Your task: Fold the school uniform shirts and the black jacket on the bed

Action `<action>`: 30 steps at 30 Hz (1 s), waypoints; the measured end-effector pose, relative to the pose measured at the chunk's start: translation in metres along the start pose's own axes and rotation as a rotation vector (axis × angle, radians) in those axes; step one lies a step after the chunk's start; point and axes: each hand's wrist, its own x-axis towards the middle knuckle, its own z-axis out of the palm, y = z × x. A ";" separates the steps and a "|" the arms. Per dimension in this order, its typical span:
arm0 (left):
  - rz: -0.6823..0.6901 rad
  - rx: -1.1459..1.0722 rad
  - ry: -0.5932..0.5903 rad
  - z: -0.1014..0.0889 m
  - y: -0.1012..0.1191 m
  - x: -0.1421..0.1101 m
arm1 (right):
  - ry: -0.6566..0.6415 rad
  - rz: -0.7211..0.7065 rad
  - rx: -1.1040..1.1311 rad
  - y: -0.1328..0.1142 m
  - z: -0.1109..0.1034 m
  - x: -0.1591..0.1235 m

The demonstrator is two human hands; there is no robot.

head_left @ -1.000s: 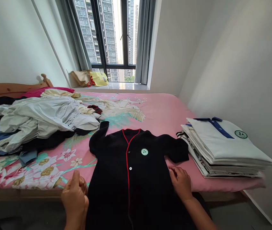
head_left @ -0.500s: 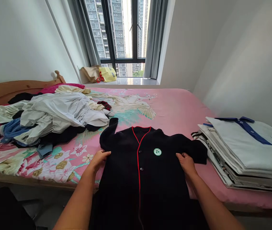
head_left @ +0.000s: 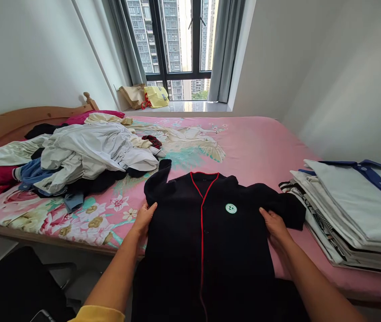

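A black cardigan (head_left: 177, 228) with red trim down its front and a round green-and-white badge (head_left: 231, 209) lies face up over the near edge of the bed. My left hand (head_left: 144, 219) grips its side seam just under the left-hand sleeve, thumb on top and fingers tucked beneath. On the opposite side my right hand (head_left: 275, 225) pinches the other seam below the sleeve, its fingers partly hidden under the cloth. Both sleeves rest on the bed, the left-hand one bent upward. The lower part of the cardigan hangs toward me.
A loose heap of clothes (head_left: 86, 150) covers the left of the pink floral bed (head_left: 254, 143). At the right stands a stack of folded white shirts (head_left: 354, 210). A black chair (head_left: 19, 286) is at lower left. Bags (head_left: 157, 97) sit on the windowsill.
The view has shifted slightly, so the bed and heap appear further right and higher. Both hands keep hold of the cardigan's sides, and its front looks pulled a little wider.
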 end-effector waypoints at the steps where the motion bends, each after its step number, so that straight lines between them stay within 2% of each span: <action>1: 0.012 0.015 0.054 0.002 0.000 0.001 | 0.013 -0.004 -0.002 0.001 0.000 0.000; 2: 0.012 0.025 0.074 0.005 0.000 0.001 | 0.019 -0.012 -0.023 0.001 -0.001 0.000; 4: -0.017 0.038 0.040 0.006 0.002 -0.003 | 0.023 -0.046 -0.113 -0.002 -0.003 0.000; 7: -0.135 0.082 -0.113 0.001 0.005 -0.018 | 0.000 -0.084 -0.294 -0.009 -0.006 -0.005; 10: -0.231 0.134 -0.213 -0.007 0.003 -0.037 | -0.081 -0.024 -0.337 -0.012 -0.010 -0.020; 14: -0.190 0.167 -0.156 -0.012 -0.004 -0.056 | -0.251 0.039 -0.180 -0.005 -0.014 -0.050; 17: -0.154 0.197 -0.119 -0.009 -0.002 -0.066 | -0.262 0.054 -0.148 -0.003 -0.017 -0.074; 21: -0.227 0.257 -0.186 -0.010 0.003 -0.079 | -0.343 0.118 -0.106 -0.007 -0.022 -0.102; 23: -0.261 0.275 -0.182 -0.015 0.001 -0.086 | -0.347 0.099 -0.104 -0.003 -0.028 -0.114; 27: -0.274 0.248 -0.136 -0.029 -0.019 -0.104 | -0.258 0.054 -0.162 0.022 -0.046 -0.140; 30: -0.297 0.223 -0.146 -0.038 -0.038 -0.121 | -0.369 0.121 -0.094 0.050 -0.059 -0.161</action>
